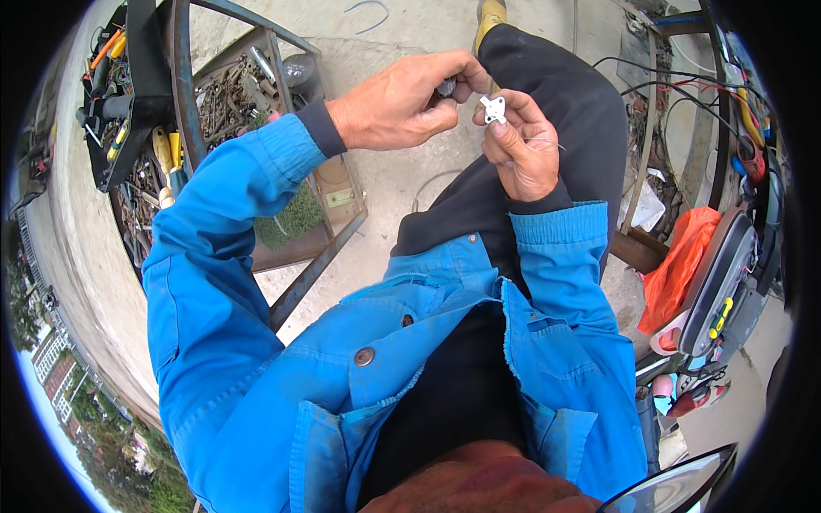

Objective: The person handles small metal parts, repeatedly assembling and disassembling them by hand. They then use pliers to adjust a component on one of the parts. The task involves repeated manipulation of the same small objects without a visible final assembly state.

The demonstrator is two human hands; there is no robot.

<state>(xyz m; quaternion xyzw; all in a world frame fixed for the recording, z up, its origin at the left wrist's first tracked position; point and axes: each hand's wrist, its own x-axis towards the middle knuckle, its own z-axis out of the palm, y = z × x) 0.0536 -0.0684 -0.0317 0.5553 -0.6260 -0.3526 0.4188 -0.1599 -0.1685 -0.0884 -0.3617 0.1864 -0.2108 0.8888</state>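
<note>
White cross-shaped fitting (493,108) pinched upright in right hand (520,152), fingers closed on it above the raised knee, thin wire trailing off to the right. Small dark round part (445,86) clamped between left hand (402,104) thumb and fingertips, just beside the fitting, apparently not yet joined. Probably mid-assembly, mating still left.

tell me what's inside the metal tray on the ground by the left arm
The metal tray holds a heap of rusty bolts and metal parts, plus a green patch. The left sleeve covers its middle, hiding what lies there.
</note>
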